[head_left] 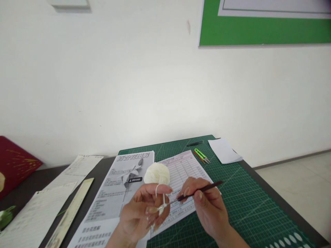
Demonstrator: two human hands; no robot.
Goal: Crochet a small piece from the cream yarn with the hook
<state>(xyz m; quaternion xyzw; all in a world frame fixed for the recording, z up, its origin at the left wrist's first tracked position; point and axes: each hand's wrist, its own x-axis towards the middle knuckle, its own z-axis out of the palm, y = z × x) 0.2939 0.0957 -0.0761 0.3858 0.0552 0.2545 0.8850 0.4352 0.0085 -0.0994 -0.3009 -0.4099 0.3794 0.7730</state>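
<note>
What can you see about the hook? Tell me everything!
The hook has a thick, dark brown handle and a thin, shiny shaft that looks like metal. The right hand grips the handle, which slants up to the right. The thin end reaches the white yarn at the left hand; its tip is too small to make out.

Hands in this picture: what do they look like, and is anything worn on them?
The left hand and right hand are bare: no gloves, and no rings or wristbands that I can see. No sleeves show. The left thumbnail looks long.
</note>
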